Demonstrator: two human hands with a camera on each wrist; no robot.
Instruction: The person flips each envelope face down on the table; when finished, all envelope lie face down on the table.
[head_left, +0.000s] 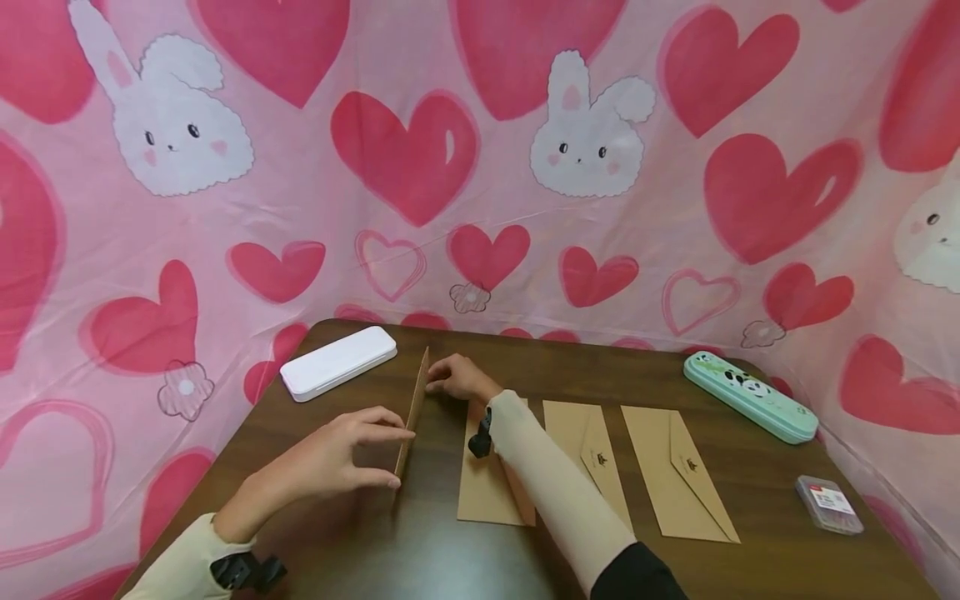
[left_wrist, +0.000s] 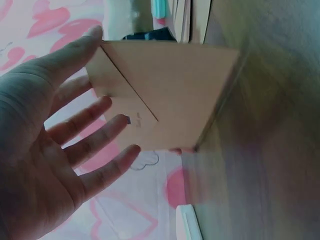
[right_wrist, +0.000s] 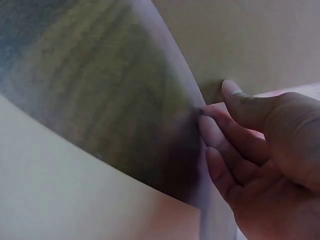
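A brown paper envelope (head_left: pixel 414 404) stands on its long edge on the table, its flap side turned to the left. My left hand (left_wrist: pixel 47 115) is beside that face, fingers spread and fairly straight, fingertips right at the paper; its thumb tip meets the near corner. At the far end, my right hand (head_left: pixel 459 379) pinches the envelope's edge between thumb and fingers, the thumb (right_wrist: pixel 232 91) close on the plain face. Below the right forearm lies another envelope (head_left: pixel 480 487), partly covered by the sleeve.
Two more envelopes with crown prints lie further right, one in the middle (head_left: pixel 572 417) and one beyond it (head_left: pixel 660 467). A white case (head_left: pixel 337 362) sits at the back left. A mint panda case (head_left: pixel 750 396) and a small clear box (head_left: pixel 828 504) stand along the right side.
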